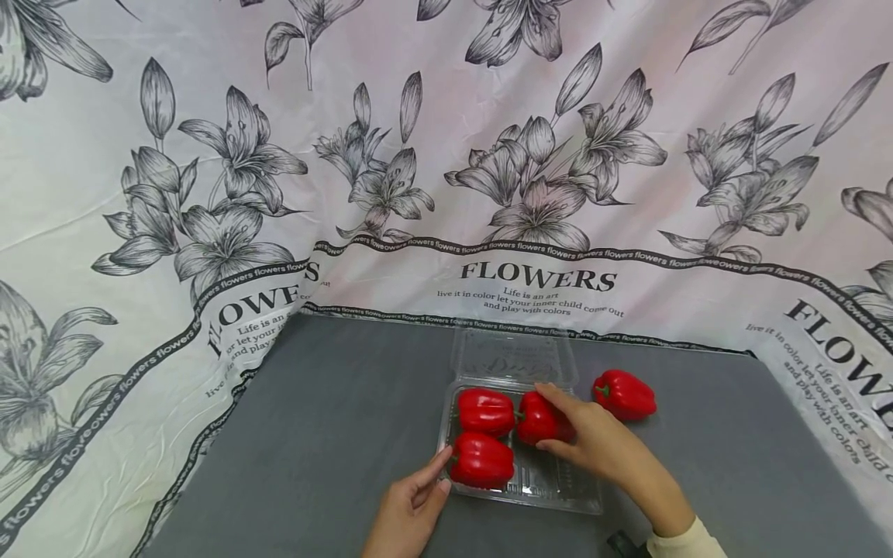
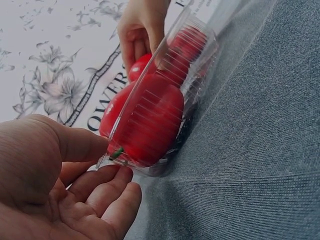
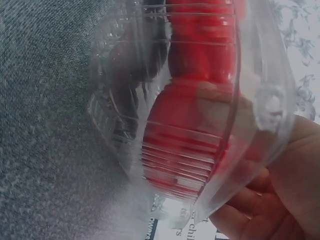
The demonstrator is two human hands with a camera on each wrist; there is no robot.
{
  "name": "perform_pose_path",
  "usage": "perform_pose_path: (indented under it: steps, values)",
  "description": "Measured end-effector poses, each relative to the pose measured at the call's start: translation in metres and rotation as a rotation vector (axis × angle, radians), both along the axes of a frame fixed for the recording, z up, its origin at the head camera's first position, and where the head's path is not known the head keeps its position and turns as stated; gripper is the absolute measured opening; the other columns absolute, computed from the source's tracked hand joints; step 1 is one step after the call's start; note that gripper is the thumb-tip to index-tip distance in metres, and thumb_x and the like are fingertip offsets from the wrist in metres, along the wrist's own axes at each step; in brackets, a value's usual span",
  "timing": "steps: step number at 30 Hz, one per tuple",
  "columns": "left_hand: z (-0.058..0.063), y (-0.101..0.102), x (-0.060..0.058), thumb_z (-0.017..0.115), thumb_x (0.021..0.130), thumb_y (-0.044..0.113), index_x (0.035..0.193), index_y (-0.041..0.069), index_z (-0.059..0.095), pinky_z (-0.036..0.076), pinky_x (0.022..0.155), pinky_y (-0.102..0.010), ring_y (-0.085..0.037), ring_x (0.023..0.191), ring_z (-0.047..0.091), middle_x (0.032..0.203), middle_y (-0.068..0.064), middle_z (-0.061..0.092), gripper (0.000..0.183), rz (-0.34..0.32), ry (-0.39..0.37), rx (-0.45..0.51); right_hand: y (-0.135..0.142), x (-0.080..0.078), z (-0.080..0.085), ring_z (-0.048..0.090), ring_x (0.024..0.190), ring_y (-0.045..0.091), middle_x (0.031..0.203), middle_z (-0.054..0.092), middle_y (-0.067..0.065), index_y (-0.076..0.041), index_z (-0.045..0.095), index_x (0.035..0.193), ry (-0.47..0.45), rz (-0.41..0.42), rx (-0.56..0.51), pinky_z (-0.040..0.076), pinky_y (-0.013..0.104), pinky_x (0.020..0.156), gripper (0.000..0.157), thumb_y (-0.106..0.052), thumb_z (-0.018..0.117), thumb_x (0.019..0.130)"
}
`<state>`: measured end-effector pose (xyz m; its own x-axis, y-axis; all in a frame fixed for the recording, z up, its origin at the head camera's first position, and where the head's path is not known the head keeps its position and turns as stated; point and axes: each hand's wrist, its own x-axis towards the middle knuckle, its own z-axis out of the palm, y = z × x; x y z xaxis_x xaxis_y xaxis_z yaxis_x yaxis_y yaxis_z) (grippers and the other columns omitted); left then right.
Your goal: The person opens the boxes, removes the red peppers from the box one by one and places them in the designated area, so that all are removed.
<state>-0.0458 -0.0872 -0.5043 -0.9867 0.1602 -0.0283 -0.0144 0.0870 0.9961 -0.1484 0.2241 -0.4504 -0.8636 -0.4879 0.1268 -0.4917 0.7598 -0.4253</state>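
Gripping the right-rear pepper (image 1: 533,422) with the right hand (image 1: 600,446): thumb on its near side, fingers over its far side. Pepper sits within the right rear part of the clear plastic tray (image 1: 551,477), green stem end pointing left at the rear-left pepper (image 1: 484,411). Can't tell if it rests fully on the tray floor; the hand covers part of it and the right wrist view is hazy through the plastic

Left hand (image 1: 412,504) pinches the tray's edge at the left, near the front corner, thumb and fingers on the rim. It holds the tray only. Front-left pepper (image 1: 481,461) is just beside those fingertips, lying on its side, stem to the left; its green stem end shows by the thumb in the left wrist view

Three peppers inside the tray: two on the left, one behind the other, plus the gripped one. Front right part of the tray shows bare plastic. Lid (image 1: 512,356) is folded back and lies behind the tray

Fourth one, the loose pepper (image 1: 626,395), is on the grey table (image 1: 335,418), right of the tray and apart from it, stem to the left. Flower-print cloth (image 1: 380,283) stands behind, pale sleeve (image 1: 687,542) on the right arm
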Motion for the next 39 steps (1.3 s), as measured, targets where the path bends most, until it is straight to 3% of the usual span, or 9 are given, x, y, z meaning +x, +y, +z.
perform_pose_path:
  steps: [9, 23, 27, 34, 39]
  values:
    - [0.0, 0.001, -0.001, 0.066, 0.107, 0.022, 0.151, 0.007, 0.059, 0.051, 0.106, -0.026, -0.029, 0.144, 0.043, 0.158, -0.013, 0.051, 0.046, 0.003, 0.004, -0.002, 0.005, -0.001, 0.005, 0.065, 0.082, 0.006, 0.116, 0.077, 0.005, -0.008, 0.051, 0.156, -0.026, 0.012, 0.0, 0.063, 0.033, 0.079, 0.086, -0.032, 0.092, 0.084]
    - [-0.001, 0.001, 0.001, 0.067, 0.107, 0.022, 0.151, 0.01, 0.059, 0.051, 0.106, -0.026, -0.03, 0.146, 0.045, 0.159, -0.011, 0.051, 0.046, 0.009, -0.012, 0.012, 0.004, 0.001, 0.013, 0.065, 0.081, 0.006, 0.118, 0.077, 0.007, -0.012, 0.05, 0.157, -0.04, 0.0, 0.002, 0.064, 0.035, 0.082, 0.087, -0.033, 0.092, 0.084]
    - [-0.002, 0.001, -0.001, 0.067, 0.107, 0.023, 0.151, 0.009, 0.059, 0.05, 0.106, -0.025, -0.029, 0.146, 0.043, 0.159, -0.01, 0.051, 0.047, 0.004, -0.009, 0.005, 0.005, 0.001, 0.014, 0.068, 0.086, 0.007, 0.125, 0.075, 0.01, -0.013, 0.049, 0.159, -0.05, -0.006, -0.008, 0.065, 0.04, 0.086, 0.089, -0.032, 0.092, 0.083]
    - [-0.001, 0.001, 0.0, 0.067, 0.106, 0.021, 0.15, 0.008, 0.059, 0.05, 0.106, -0.025, -0.029, 0.147, 0.043, 0.159, -0.011, 0.051, 0.047, 0.01, -0.023, -0.001, 0.004, 0.003, 0.017, 0.066, 0.085, 0.007, 0.136, 0.071, 0.012, -0.015, 0.047, 0.16, -0.06, -0.017, -0.01, 0.064, 0.036, 0.086, 0.092, -0.029, 0.093, 0.082]
    - [-0.001, 0.001, 0.0, 0.067, 0.106, 0.02, 0.15, 0.009, 0.06, 0.05, 0.106, -0.024, -0.028, 0.145, 0.043, 0.158, -0.01, 0.051, 0.046, 0.012, -0.018, -0.001, 0.005, 0.005, 0.019, 0.072, 0.094, 0.013, 0.144, 0.066, 0.016, -0.015, 0.046, 0.161, -0.059, -0.028, -0.014, 0.064, 0.044, 0.09, 0.094, -0.027, 0.094, 0.081]
